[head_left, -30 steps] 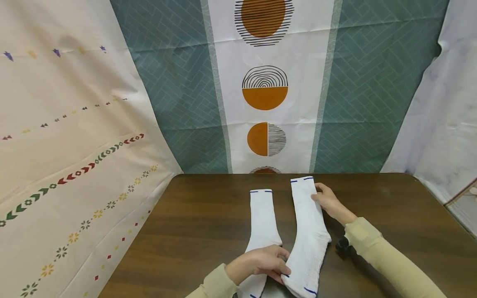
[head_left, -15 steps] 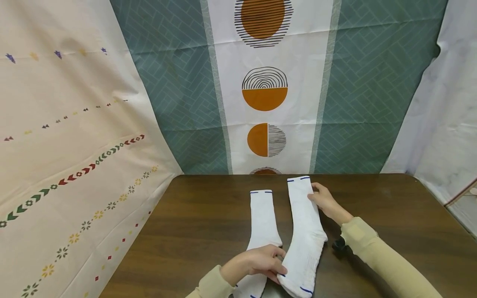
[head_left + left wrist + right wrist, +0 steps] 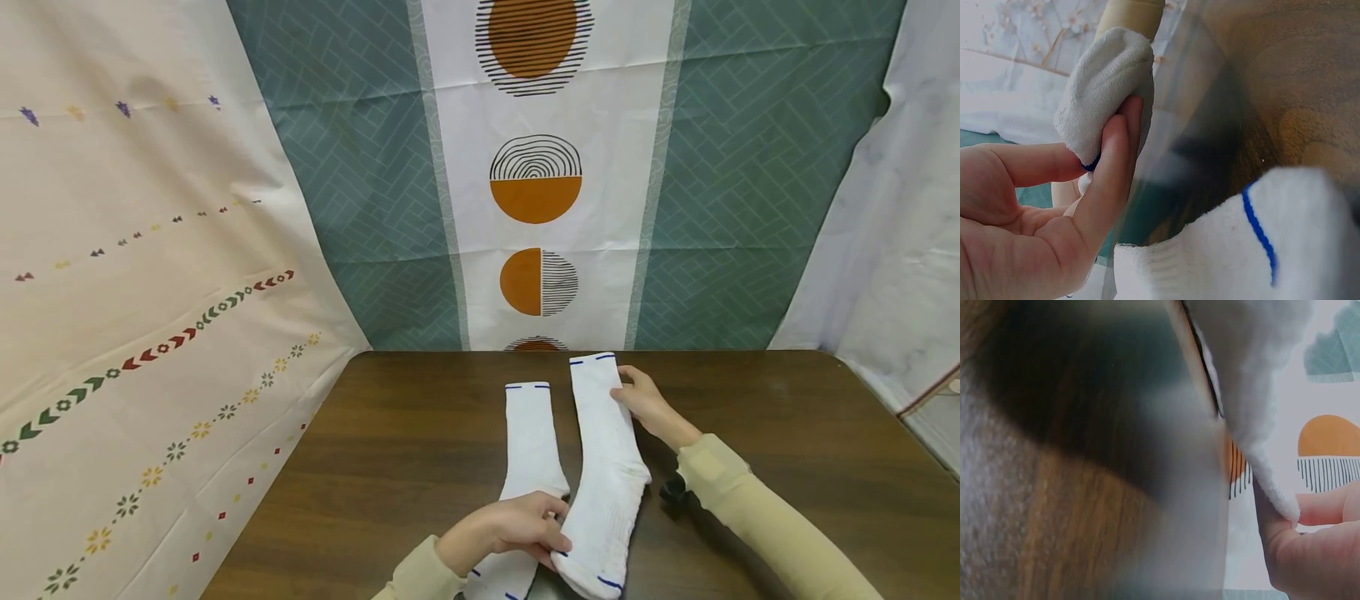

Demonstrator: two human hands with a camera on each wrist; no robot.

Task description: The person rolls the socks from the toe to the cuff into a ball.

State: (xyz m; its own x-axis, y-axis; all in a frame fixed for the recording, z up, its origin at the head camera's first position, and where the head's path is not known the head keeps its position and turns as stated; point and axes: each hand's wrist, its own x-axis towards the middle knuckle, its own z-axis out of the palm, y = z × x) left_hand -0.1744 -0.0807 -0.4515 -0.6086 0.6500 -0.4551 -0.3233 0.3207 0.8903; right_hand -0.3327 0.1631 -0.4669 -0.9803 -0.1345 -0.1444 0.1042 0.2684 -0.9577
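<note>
At 9 o'clock in the head view hangs a patterned cream cloth (image 3: 135,275), meeting the brown table (image 3: 375,467). Just past 6 o'clock, the left hand (image 3: 510,527) pinches the toe end of the raised sock (image 3: 609,483) at that sock's own 8 o'clock; the left wrist view shows thumb and fingers nearly closed, with only the fabric between them. Partly beneath this hand, the other white sock (image 3: 528,442) lies on the table, cuff towards 12. The raised sock sits at 5 o'clock, cuff leaning slightly towards 11. At 4 o'clock, the right hand (image 3: 648,406) pinches its side edge below the cuff, thumb and finger almost meeting through the cloth.
</note>
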